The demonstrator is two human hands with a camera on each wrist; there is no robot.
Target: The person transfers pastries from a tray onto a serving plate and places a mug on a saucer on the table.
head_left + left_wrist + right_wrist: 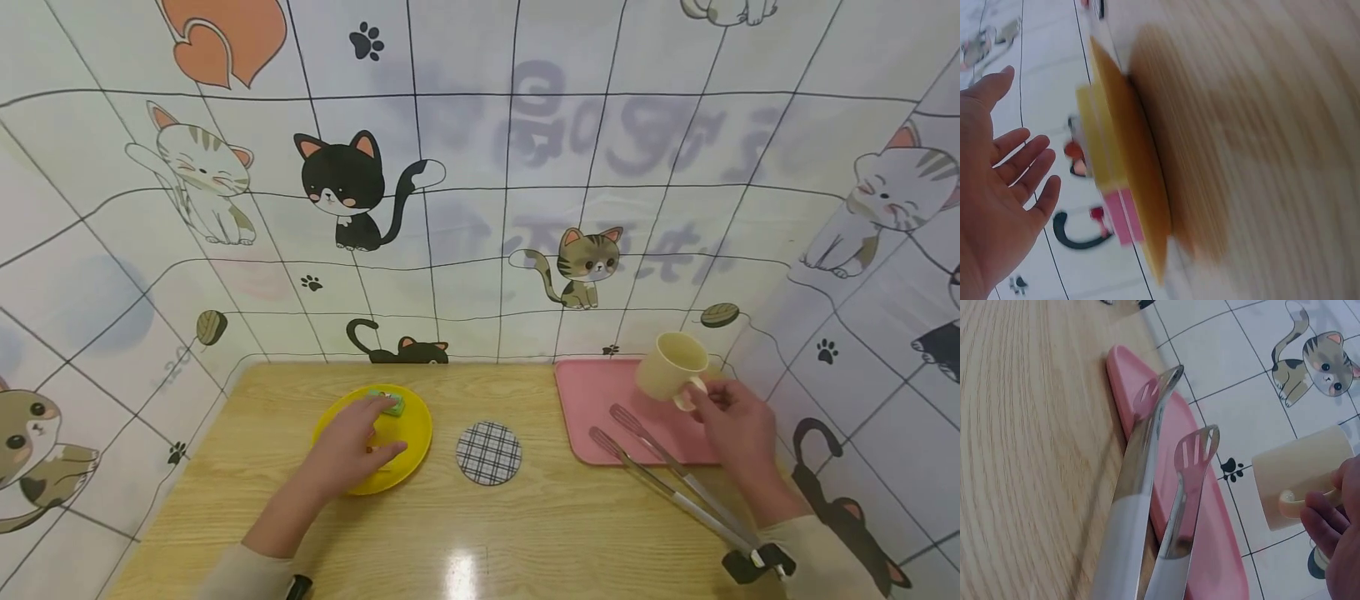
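My right hand (738,421) pinches the handle of a cream-yellow mug (670,367), its mouth upward. In the right wrist view the mug (1297,472) shows against the wall, apart from the pink tray (1210,544). On the left, my left hand (345,450) hovers over a yellow plate (418,433) with its fingers loosely spread and nothing in them. A small green piece (392,405) sits on that plate near the fingertips. From the left wrist, yellow (1102,137) and pink (1124,215) blocks stand on the plate, beside the left hand (997,169).
Metal tongs (678,492) with slotted tips reach from beside the right wrist across the near edge of the pink tray (588,392). A round checked coaster (489,452) lies between plate and tray. Behind the wooden table (525,542) rises a cat-print wall sheet (465,167).
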